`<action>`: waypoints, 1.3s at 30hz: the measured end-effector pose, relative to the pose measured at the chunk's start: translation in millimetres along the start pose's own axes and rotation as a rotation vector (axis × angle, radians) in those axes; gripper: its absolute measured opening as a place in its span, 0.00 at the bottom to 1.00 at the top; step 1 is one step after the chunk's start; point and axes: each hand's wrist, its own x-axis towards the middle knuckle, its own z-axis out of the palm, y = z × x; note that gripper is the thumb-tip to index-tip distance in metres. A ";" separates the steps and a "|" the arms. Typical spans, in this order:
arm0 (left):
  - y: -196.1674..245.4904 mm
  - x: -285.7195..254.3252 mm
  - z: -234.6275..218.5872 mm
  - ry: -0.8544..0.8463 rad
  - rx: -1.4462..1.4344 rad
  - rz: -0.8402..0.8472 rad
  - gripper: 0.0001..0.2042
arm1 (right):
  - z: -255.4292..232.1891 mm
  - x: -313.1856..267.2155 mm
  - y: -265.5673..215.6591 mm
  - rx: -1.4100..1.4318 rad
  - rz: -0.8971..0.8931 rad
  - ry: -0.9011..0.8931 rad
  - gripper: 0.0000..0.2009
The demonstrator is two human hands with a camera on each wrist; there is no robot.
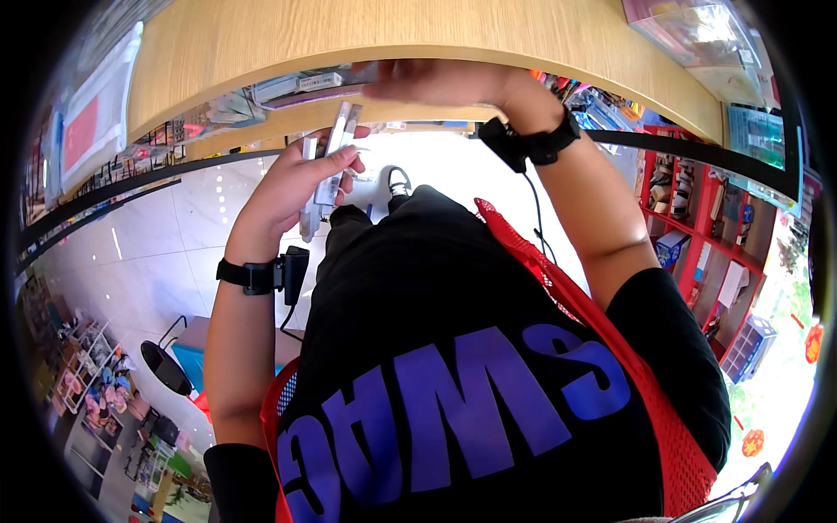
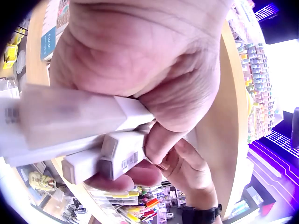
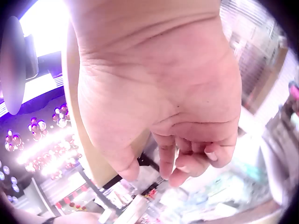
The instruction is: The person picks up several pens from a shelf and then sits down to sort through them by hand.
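Observation:
Several slim white and clear boxes (image 1: 335, 166) are gripped in my left hand (image 1: 292, 179), the thumb lying across them. In the left wrist view the boxes (image 2: 70, 116) fan out under the palm (image 2: 135, 56), and one shows a barcode. My right hand (image 1: 445, 83) reaches over the shelf compartment below the wooden top, partly hidden by its edge. The right wrist view shows that hand (image 3: 163, 93) with fingers loosely bent and nothing held.
The wooden top (image 1: 392, 26) curves across the front. Under it lie packaged goods (image 1: 296, 85). A clear plastic box (image 1: 697, 44) stands at the right, a white-and-red package (image 1: 96, 113) at the left. Red shelves (image 1: 706, 235) are at the right.

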 end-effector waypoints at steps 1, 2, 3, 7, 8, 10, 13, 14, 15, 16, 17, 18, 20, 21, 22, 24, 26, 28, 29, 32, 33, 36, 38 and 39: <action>-0.8 1.4 -0.6 -0.028 0.018 0.016 0.19 | 6.9 -0.5 -11.8 0.087 0.072 -0.109 0.22; 1.3 2.3 1.4 -0.029 0.022 0.017 0.19 | 21.1 -0.1 -6.6 0.125 0.090 -0.104 0.27; 3.7 1.9 4.8 -0.019 0.037 0.006 0.20 | 24.4 -0.1 -7.1 0.168 0.074 -0.140 0.26; 6.2 4.2 6.7 -0.072 0.044 0.024 0.22 | 25.3 -0.2 -11.1 0.260 0.088 -0.235 0.23; 5.2 3.6 6.8 -0.096 0.023 0.037 0.22 | 25.9 -0.1 -9.4 0.260 0.085 -0.238 0.23; 4.5 1.2 7.1 -0.088 0.004 0.039 0.23 | 26.1 -0.9 -3.9 0.278 0.041 -0.211 0.22; 5.0 0.0 5.3 -0.099 -0.028 0.040 0.24 | 18.1 -1.0 -6.8 0.315 0.078 -0.233 0.21; 5.1 0.2 4.0 -0.118 -0.042 0.040 0.24 | 17.6 0.2 -5.4 0.313 0.077 -0.236 0.21; 4.0 0.0 2.8 -0.116 -0.045 0.040 0.24 | 17.7 2.1 -3.0 0.320 0.071 -0.227 0.20; 2.2 0.0 1.6 -0.119 -0.063 0.034 0.23 | 17.8 3.9 -0.3 0.326 0.064 -0.219 0.19; 0.5 0.1 -0.1 -0.121 -0.081 0.029 0.23 | 17.4 5.1 2.8 0.325 0.063 -0.223 0.19; -2.1 0.3 -2.3 -0.119 -0.085 0.031 0.23 | 16.2 5.7 6.7 0.270 0.026 -0.175 0.18; -7.4 -0.1 -7.2 -0.091 -0.114 0.010 0.22 | 8.6 5.2 12.4 0.214 -0.013 -0.131 0.18; -8.1 -1.0 -9.4 -0.089 -0.117 0.011 0.22 | -0.2 4.3 13.7 0.139 -0.014 -0.088 0.18; -9.0 -2.3 -11.0 -0.080 -0.145 -0.012 0.20 | -8.6 3.0 17.3 0.063 -0.015 -0.045 0.18; -11.4 -4.2 -15.8 -0.071 -0.179 -0.034 0.19 | -27.5 -0.1 40.0 -0.237 -0.205 0.256 0.17; -12.6 -5.9 -22.0 -0.094 -0.231 -0.081 0.17 | -46.0 -14.5 59.2 -0.431 -0.267 0.483 0.17; -15.0 -7.6 -23.4 -0.071 -0.238 -0.070 0.16 | -60.1 -30.7 76.6 -0.572 -0.223 0.638 0.17; -16.5 -8.3 -25.7 -0.058 -0.251 -0.076 0.16 | -61.8 -35.3 82.4 -0.616 -0.201 0.680 0.17; -19.9 -8.8 -30.7 -0.040 -0.271 -0.077 0.15 | -65.2 -41.4 100.3 -0.689 -0.158 0.737 0.17; -20.9 -9.1 -31.7 -0.037 -0.277 -0.073 0.15 | -64.8 -40.3 103.3 -0.700 -0.153 0.736 0.17; -22.1 -10.2 -34.5 -0.015 -0.287 -0.077 0.15 | -58.1 -28.1 108.5 -0.730 -0.166 0.711 0.17; -21.6 -11.5 -35.2 -0.006 -0.286 -0.070 0.15 | -51.7 -15.6 110.9 -0.742 -0.182 0.675 0.17; -21.6 -12.0 -35.5 0.002 -0.285 -0.063 0.15 | -47.9 -9.7 111.7 -0.748 -0.187 0.656 0.17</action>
